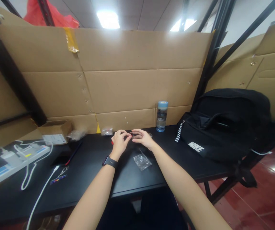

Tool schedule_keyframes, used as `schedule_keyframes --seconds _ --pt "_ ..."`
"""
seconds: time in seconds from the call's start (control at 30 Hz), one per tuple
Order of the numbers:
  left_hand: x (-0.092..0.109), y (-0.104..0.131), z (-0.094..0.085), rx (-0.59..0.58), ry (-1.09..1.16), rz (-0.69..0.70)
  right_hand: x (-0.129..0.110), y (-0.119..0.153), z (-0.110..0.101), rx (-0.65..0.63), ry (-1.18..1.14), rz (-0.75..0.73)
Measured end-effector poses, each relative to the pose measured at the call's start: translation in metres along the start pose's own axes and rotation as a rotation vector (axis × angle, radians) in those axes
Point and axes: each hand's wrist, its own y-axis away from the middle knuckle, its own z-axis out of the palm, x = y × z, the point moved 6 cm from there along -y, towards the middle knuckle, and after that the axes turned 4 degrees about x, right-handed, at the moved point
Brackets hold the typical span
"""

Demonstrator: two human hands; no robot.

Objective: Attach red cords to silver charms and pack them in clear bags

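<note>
My left hand (121, 142), wearing a dark wristwatch (110, 162), is over the middle of the black table with its fingers pinched. Facing it, my right hand (142, 138) is closed too, thumb and forefinger brought together. Between the fingertips of both hands is a small dark item (132, 135), too small to make out. Something small and red (112, 141) shows at the outer side of my left hand. Below the hands a crinkled clear plastic bag (142, 161) lies flat on the table.
A water bottle (161, 117) with a blue cap stands at the back, left of a black backpack (223, 127). On the left are a power strip (16, 164) with white cables, a small cardboard box (56, 131) and a phone (64, 158). Cardboard panels (127, 89) wall the back.
</note>
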Motion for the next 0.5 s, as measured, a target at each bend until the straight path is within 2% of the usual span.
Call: schedule_keyframes --seconds 0.33,0.5 --pt "-0.0022 0.0003 0.0025 -0.007 -0.033 -0.008 -0.0039 -0.0002 0.0033 -0.007 0.079 -0.024" --pt "-0.0097 0.001 0.0098 -0.049 0.025 -0.074 -0.0041 -0.001 0.0026 -0.019 0.103 -0.041"
